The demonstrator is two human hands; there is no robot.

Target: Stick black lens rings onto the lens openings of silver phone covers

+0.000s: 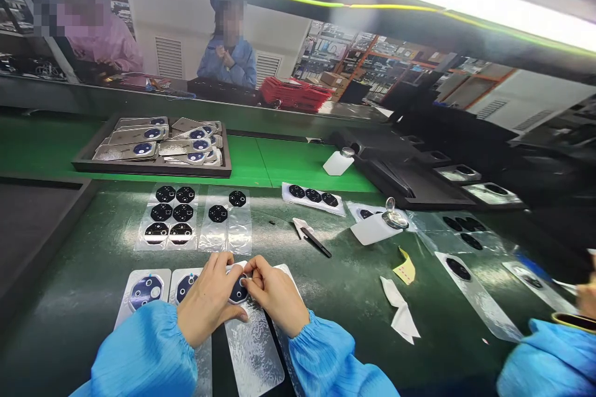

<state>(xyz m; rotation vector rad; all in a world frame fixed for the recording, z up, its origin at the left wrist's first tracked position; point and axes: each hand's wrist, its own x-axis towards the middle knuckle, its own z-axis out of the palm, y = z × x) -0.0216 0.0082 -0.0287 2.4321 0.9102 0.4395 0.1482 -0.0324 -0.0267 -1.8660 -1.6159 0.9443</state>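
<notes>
Left hand (208, 298) is curled over the top of a panel (256, 350) by the counter's (342, 298) near edge, can't tell if it's gripping. Right hand (278, 298) is bunched up at the disc (239, 292), grip unclear too, and a bottle (374, 227) sits farther right.

Loose bright blue sleeves (144, 347), finely lined, with gathered cuffs (305, 324)

Panels (148, 291), bottle (374, 229) on green bench (335, 291)

one handled plate (255, 347), two white bottles (375, 231)
</notes>
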